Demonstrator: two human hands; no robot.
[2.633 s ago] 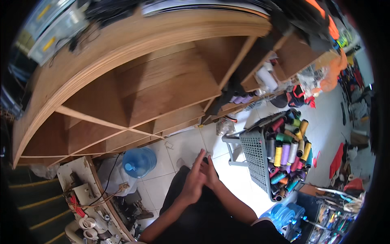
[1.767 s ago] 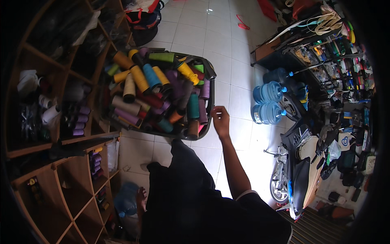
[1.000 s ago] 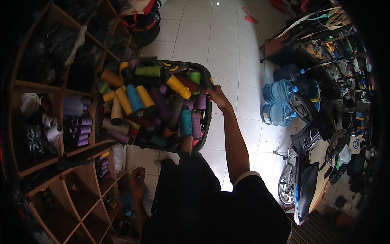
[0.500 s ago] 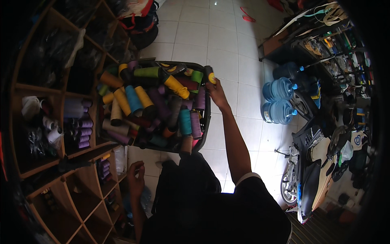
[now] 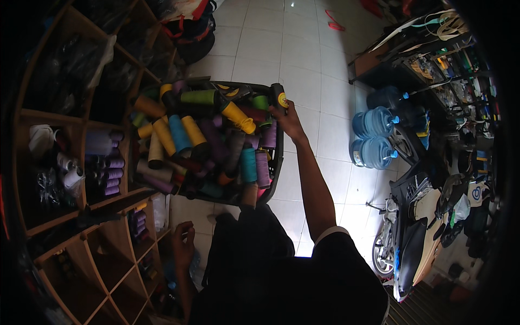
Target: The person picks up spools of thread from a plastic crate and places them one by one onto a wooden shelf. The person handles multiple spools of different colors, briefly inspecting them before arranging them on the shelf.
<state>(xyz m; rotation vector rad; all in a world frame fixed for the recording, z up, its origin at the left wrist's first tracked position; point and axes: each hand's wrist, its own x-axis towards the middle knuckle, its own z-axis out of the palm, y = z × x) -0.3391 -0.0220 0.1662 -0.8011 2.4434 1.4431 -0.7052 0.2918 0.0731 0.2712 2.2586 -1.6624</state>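
Note:
My right hand (image 5: 288, 120) is closed around a black thread spool (image 5: 278, 97) with a yellow label on its side. It holds the spool upright at the far right corner of a black crate (image 5: 279, 162). The crate is heaped with thread spools of many colours, among them a yellow spool (image 5: 238, 117), a turquoise spool (image 5: 248, 164), a blue spool (image 5: 179, 134) and a green spool (image 5: 197, 97). My left hand (image 5: 183, 242) hangs low beside the shelf, its fingers loosely bent and apart, with nothing seen in it.
A wooden cubby shelf (image 5: 82, 162) along the left holds purple spools (image 5: 112, 176) and plastic-wrapped goods. On the tiled floor to the right stand large blue water bottles (image 5: 374, 122) and a motorbike (image 5: 414, 233). A dark bag (image 5: 195, 43) lies beyond the crate.
The whole view has shifted slightly. My right hand still grips the black spool at the crate's corner, its fingers slightly rearranged. My left hand hangs much as before.

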